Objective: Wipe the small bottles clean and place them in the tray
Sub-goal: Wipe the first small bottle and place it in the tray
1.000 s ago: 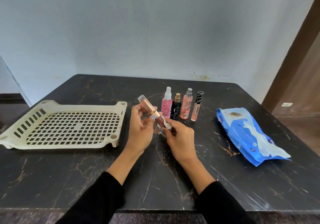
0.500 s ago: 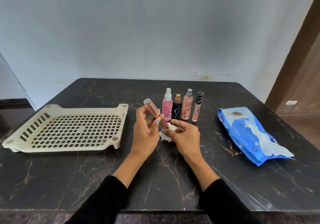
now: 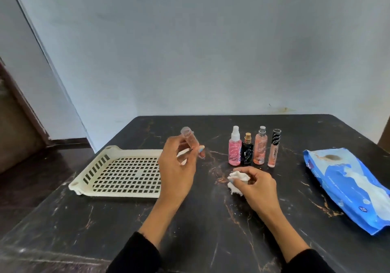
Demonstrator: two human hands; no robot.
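My left hand (image 3: 177, 169) holds a small clear-capped pink bottle (image 3: 188, 138) tilted, raised above the right end of the cream slatted tray (image 3: 118, 171). My right hand (image 3: 256, 186) pinches a crumpled white wipe (image 3: 237, 181) low over the dark marble table (image 3: 211, 220). Several small bottles stand upright in a row behind it: a pink spray bottle (image 3: 234, 149), a black bottle with a gold cap (image 3: 247, 153), a peach spray bottle (image 3: 260, 148) and a lip gloss tube (image 3: 274, 149). The tray holds nothing.
A blue pack of wet wipes (image 3: 348, 186) lies at the table's right side. A pale wall stands behind the table, and dark floor shows at the left past the table's edge.
My hands have come apart. The left hand carried the bottle left toward the tray, and the right hand dropped with the wipe toward the table. The camera view turned left.
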